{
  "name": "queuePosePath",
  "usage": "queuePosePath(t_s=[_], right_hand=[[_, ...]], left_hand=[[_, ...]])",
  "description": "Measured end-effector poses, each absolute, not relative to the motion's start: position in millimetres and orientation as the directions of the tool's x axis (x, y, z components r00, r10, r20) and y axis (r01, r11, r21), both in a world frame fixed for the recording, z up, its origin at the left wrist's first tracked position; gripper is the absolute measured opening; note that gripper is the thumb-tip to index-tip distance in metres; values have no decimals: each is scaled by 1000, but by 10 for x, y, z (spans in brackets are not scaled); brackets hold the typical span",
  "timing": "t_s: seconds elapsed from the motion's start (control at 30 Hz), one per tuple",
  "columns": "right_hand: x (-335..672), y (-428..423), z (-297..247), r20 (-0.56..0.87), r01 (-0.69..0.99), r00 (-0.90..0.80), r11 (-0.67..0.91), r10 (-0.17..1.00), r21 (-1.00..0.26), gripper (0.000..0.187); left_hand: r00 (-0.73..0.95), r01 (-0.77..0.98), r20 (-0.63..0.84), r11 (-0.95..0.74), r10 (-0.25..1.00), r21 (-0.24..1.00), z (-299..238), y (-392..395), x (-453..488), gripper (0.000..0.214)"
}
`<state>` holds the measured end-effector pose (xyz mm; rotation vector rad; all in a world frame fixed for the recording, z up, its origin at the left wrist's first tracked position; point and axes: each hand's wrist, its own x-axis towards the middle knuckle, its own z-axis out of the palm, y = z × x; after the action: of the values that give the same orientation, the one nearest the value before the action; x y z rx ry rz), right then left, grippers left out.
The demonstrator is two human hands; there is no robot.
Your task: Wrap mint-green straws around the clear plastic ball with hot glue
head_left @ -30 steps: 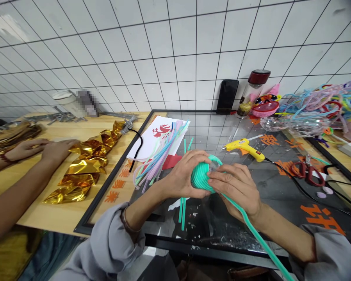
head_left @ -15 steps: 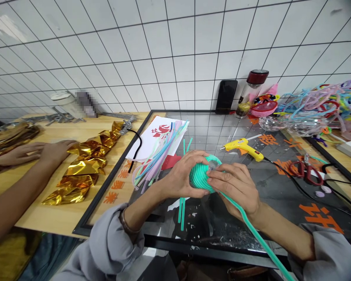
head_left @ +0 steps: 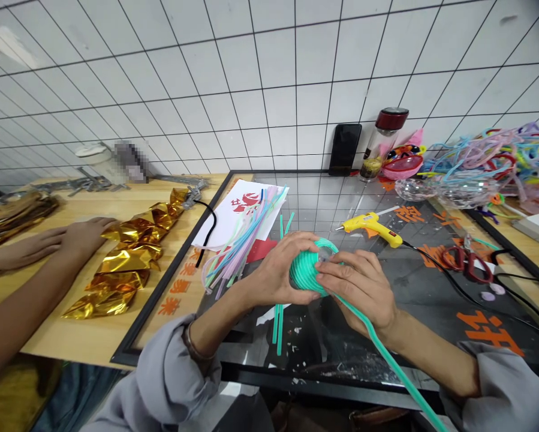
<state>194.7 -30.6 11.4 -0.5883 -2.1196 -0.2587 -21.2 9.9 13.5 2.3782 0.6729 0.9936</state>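
My left hand (head_left: pixel 278 270) cups a rounded form wound with teal tubing (head_left: pixel 306 271), fingers wrapped over its top and left side. My right hand (head_left: pixel 363 288) presses thumb and fingers against the winding's right side, pinching the tube there. The loose teal tube (head_left: pixel 395 372) trails from under my right hand down to the lower right edge. A bit of clear plastic shows at the top of the form between my hands.
A bundle of pastel tubes (head_left: pixel 246 237) lies on white paper to the left. A yellow glue gun (head_left: pixel 370 225) with black cord, red scissors (head_left: pixel 469 264), clear domes (head_left: pixel 449 192), a bottle (head_left: pixel 379 144) and phone (head_left: pixel 345 149) lie behind. Another person's hands (head_left: pixel 57 240) rest by gold foil (head_left: pixel 129 258).
Almost nothing differs; both hands keep their grip on the teal winding, shifted slightly left in view. The other person's hands slid a little left along the wooden table.
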Motion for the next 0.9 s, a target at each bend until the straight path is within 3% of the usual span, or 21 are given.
queuePosePath(t_s=[0.3, 0.57, 0.73, 0.9], right_hand=[[1940, -312, 110, 821, 515, -473, 856, 321, -38, 17], [1951, -304, 107, 813, 508, -488, 861, 317, -32, 18], [1944, -308, 101, 810, 493, -493, 869, 316, -39, 15], [1935, -332, 154, 795, 465, -477, 875, 375, -134, 18]], left_hand=[[611, 233, 517, -760, 600, 607, 126, 97, -218, 64], [640, 209, 551, -812, 535, 546, 103, 126, -229, 63], [638, 184, 572, -824, 515, 536, 94, 124, -229, 71], [607, 195, 567, -796, 558, 574, 74, 127, -215, 62]])
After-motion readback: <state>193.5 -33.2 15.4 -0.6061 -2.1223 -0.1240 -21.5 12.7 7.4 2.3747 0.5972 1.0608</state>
